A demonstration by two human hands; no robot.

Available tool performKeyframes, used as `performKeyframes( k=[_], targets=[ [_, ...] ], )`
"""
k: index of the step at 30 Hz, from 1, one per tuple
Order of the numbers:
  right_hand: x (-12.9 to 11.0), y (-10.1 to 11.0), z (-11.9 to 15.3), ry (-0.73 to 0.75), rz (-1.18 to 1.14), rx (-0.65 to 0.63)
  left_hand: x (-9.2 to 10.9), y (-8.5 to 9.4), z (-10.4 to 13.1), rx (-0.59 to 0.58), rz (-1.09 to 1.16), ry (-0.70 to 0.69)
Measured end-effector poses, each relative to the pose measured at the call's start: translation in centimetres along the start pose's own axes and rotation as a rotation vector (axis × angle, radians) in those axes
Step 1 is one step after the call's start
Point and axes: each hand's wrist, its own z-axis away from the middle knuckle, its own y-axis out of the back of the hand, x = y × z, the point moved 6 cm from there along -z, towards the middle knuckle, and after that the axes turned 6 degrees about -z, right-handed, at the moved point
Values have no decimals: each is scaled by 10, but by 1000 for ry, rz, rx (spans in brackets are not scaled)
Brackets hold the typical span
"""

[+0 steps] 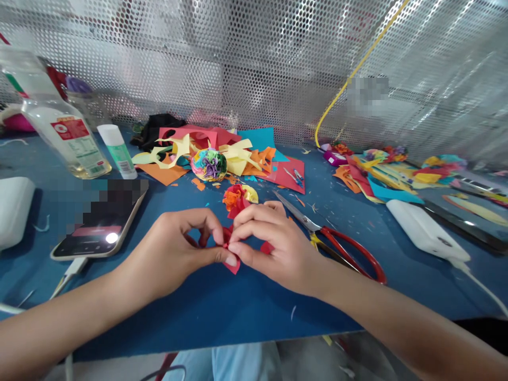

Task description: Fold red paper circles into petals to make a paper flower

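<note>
Pinching a small red paper piece [232, 266] between both hands, we hold it low, at the fingertips. Our left hand [184, 246] grips with thumb and fingers; our right hand [278, 241] pinches from the other side. One corner points down toward the table's [254, 312] near edge; fingers cover the rest, so we cannot tell its long axis. Beyond our left hand, leftward: a clear bottle [69, 132], a little pale yellow liquid at its base; beside it, a capped glue stick [118, 152]. Just beyond our fingers: a paper flower [234, 199]. Right of our right hand: open scissors [298, 214].
</note>
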Motion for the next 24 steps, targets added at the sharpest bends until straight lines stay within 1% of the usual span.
performKeyframes(
  k=[4,7,9,10,13,16,18,22,24],
  targets=[
    [1,6,0,-16,1,62,1,1,-2,15,90,-33],
    [2,10,0,2,-6,104,2,8,-2,96,160,-39],
    [3,13,0,10,-13,135,0,12,-4,136,264,-12],
    [4,15,0,11,-19,147,-2,12,-5,120,320,20],
    [4,17,0,17,-49,157,-8,6,-9,-4,449,134],
    [4,15,-1,-2,-93,102,-14,-1,-11,-121,528,207],
    [6,12,-2,-56,-150,43,-16,-5,-11,-183,549,232],
    [19,5,-1,-232,-299,-9,-19,-17,-8,-336,530,283],
    [24,-4,0,-303,-339,-93,-20,-24,-6,-411,479,283]
  ],
)
